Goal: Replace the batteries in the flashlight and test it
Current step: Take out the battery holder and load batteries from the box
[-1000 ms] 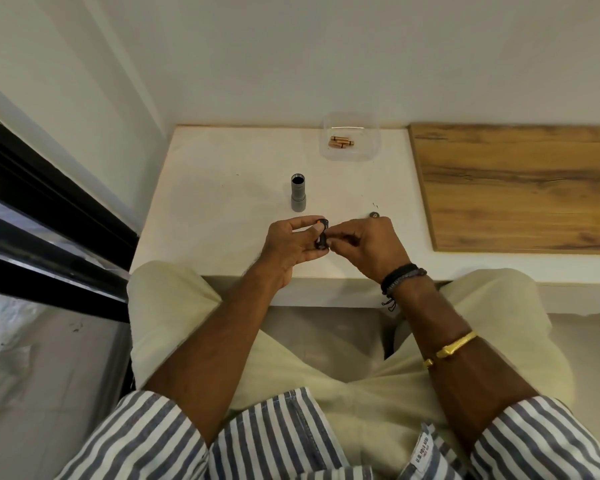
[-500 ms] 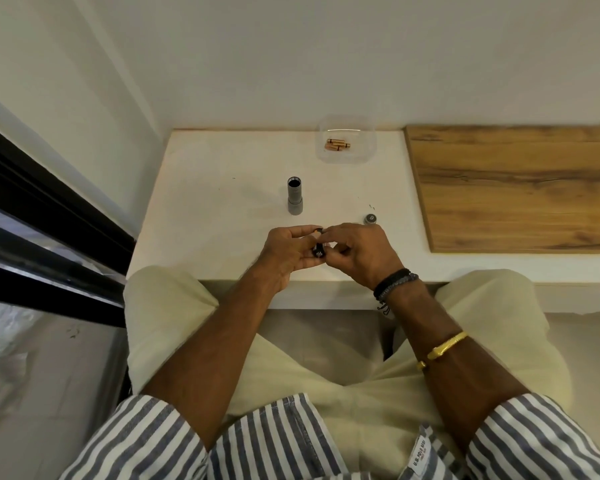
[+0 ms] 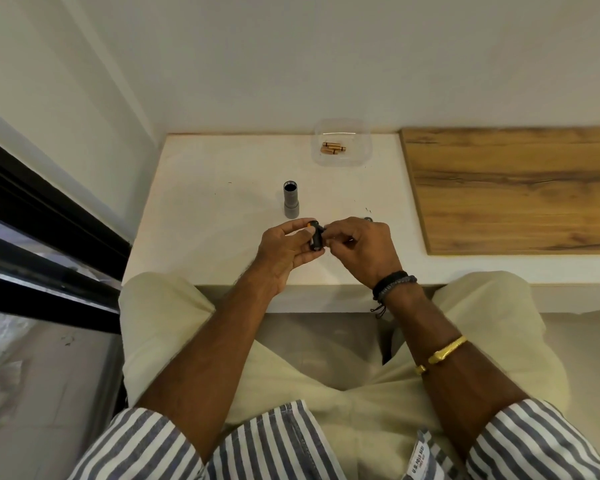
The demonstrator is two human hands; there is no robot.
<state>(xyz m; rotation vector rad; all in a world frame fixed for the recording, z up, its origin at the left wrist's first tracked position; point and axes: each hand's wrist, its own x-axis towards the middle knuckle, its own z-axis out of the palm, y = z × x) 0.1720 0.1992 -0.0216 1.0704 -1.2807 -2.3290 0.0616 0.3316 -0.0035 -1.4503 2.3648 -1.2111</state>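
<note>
The grey flashlight body (image 3: pixel 290 199) stands upright on the white table (image 3: pixel 222 188), its open dark end facing up. Just in front of it both hands meet over the table's near edge. My left hand (image 3: pixel 284 252) grips a small black battery holder (image 3: pixel 316 236) with an orange spot at its top. My right hand (image 3: pixel 361 251) pinches the holder's right side with its fingertips. A small round tail cap (image 3: pixel 368 219) peeks out on the table behind my right hand. Copper-coloured batteries (image 3: pixel 332 148) lie in a clear container (image 3: pixel 342 142) at the table's back.
A wooden board (image 3: pixel 513 188) covers the table's right part. A white wall runs along the back and left. A dark window frame (image 3: pixel 42 220) is at the left. My knees in pale trousers sit under the table's front edge.
The hands stayed together on the black holder, which now shows more between the fingers, with an orange spot visible. The tail cap is now mostly hidden behind my right hand.
</note>
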